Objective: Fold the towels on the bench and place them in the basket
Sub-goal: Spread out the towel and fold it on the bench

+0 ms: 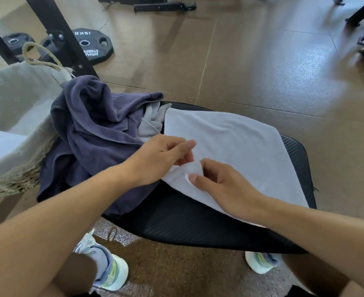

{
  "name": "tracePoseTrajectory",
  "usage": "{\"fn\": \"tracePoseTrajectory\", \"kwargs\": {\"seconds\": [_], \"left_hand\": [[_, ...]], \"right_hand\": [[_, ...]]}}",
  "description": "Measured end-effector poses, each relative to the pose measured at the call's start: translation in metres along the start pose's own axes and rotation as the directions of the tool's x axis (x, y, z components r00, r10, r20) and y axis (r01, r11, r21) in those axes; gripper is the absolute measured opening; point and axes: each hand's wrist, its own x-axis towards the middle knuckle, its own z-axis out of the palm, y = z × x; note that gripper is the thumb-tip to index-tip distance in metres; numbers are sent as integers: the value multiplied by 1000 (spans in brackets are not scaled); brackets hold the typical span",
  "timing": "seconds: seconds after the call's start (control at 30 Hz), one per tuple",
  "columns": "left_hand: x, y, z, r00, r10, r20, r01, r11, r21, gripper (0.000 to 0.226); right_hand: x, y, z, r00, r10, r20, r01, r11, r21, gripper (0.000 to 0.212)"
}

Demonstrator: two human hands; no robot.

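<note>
On black bench (198,228): white towel (230,142) spread flat, near corner pinched by left hand (161,155) & right hand (219,181); crumpled navy towel (95,133) beside; basket (16,108) cut off at frame edge.

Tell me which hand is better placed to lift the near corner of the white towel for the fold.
Probably the right hand: it already pinches the white towel corner; the left hand hovers beside it.

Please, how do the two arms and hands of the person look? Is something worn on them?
Both forearms are bare, with no sleeves in view. The left hand and right hand wear no gloves, and no rings, watch or bracelet can be seen. The fingernails are short and unpainted.
</note>
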Motion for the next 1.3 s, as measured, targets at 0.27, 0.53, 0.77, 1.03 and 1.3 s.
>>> {"fn": "tracePoseTrajectory", "kwargs": {"seconds": [0.27,0.53,0.77,1.03,1.3], "left_hand": [[-12,-9,-1,990,-61,128,54,997,52,31],[-7,-11,2,997,-68,29,69,997,-40,9],[-6,-9,3,996,-78,47,81,994,-67,14],[-4,-12,3,994,-100,52,106,986,-126,11],[-4,-9,3,994,-95,44,102,975,-198,28]], "right_hand": [[8,3,-16,986,157,49,-164,952,258,17],[0,-6,-14,974,25,-226,-22,1000,19,29],[0,-2,-12,943,-1,-333,2,1000,3,35],[-3,-5,-14,918,-53,-393,25,997,-76,34],[-3,-3,-13,948,2,-317,-22,998,-60,18]]}}
